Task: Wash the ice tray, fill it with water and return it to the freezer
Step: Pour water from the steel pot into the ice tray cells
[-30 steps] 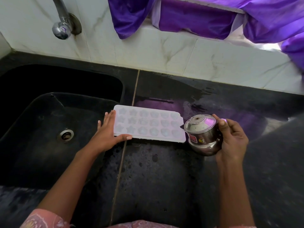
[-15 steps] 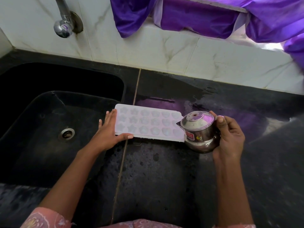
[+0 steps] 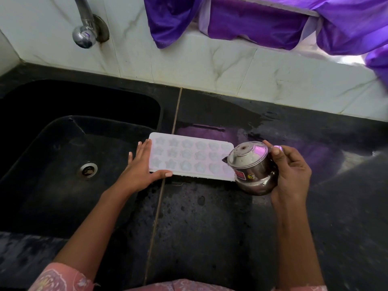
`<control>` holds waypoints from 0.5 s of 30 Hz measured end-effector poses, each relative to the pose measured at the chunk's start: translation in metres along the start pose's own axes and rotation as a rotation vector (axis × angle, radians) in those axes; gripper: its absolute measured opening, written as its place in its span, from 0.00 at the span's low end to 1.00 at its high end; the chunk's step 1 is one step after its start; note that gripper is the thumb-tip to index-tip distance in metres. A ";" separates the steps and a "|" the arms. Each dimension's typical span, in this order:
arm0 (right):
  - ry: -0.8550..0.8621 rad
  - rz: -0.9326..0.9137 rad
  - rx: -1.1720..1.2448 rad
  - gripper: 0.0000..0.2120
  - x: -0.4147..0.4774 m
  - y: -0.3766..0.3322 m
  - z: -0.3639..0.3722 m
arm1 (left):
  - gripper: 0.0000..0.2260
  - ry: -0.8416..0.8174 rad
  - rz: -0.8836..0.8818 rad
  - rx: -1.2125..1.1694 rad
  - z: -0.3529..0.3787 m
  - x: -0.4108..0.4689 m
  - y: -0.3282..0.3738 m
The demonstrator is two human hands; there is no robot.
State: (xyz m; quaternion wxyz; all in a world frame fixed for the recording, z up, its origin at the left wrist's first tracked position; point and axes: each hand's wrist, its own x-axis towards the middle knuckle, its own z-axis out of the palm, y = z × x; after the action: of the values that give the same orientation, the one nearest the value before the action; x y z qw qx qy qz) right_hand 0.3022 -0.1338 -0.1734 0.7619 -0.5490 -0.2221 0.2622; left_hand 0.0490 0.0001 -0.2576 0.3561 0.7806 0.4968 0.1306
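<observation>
Ice tray [image 3: 189, 157]: lay flat on the desk [image 3: 210, 227], just right of the sink [image 3: 63, 164]
Left hand [image 3: 140, 169]: fingers spread along tray's left end; thumb against near edge
Right hand [image 3: 291, 173]: fingers wrapped round a steel pot [image 3: 252, 168], tilted over tray's right end

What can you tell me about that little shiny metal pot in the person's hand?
The small metal pot looks like polished steel, with a round belly, a domed lid with a small knob hole, and a short spout pointing left. A red label and a small round yellow sticker sit on its side. The right hand grips it, tilted over the right end of the white ice tray, above the wet black counter.
</observation>
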 end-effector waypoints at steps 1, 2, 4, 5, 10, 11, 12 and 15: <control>-0.001 0.000 -0.002 0.15 0.000 0.000 0.001 | 0.48 -0.001 0.002 0.000 0.000 0.000 0.000; -0.002 0.000 -0.001 0.15 0.000 -0.001 0.001 | 0.48 -0.003 0.005 0.001 0.000 0.000 0.000; -0.007 0.000 0.004 0.13 0.000 -0.001 0.001 | 0.48 -0.006 0.005 0.000 -0.001 -0.001 0.000; -0.010 -0.001 0.008 0.12 0.000 -0.001 0.001 | 0.48 -0.008 0.005 -0.002 -0.001 -0.001 0.001; -0.014 -0.008 -0.002 0.17 0.000 -0.002 0.002 | 0.48 -0.014 -0.002 -0.005 -0.002 -0.002 0.002; -0.013 -0.008 -0.004 0.17 0.000 -0.002 0.002 | 0.48 -0.015 -0.001 -0.005 -0.001 -0.001 0.002; -0.010 -0.005 -0.006 0.18 0.000 -0.002 0.002 | 0.48 -0.015 0.000 -0.004 -0.001 -0.001 0.001; 0.005 0.004 -0.009 0.17 0.002 0.001 0.000 | 0.48 -0.017 0.000 -0.003 -0.001 -0.002 0.001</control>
State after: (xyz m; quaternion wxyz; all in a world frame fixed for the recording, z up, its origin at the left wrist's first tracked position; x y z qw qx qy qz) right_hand 0.3039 -0.1326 -0.1744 0.7594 -0.5536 -0.2201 0.2615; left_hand 0.0480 -0.0010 -0.2563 0.3617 0.7811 0.4935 0.1245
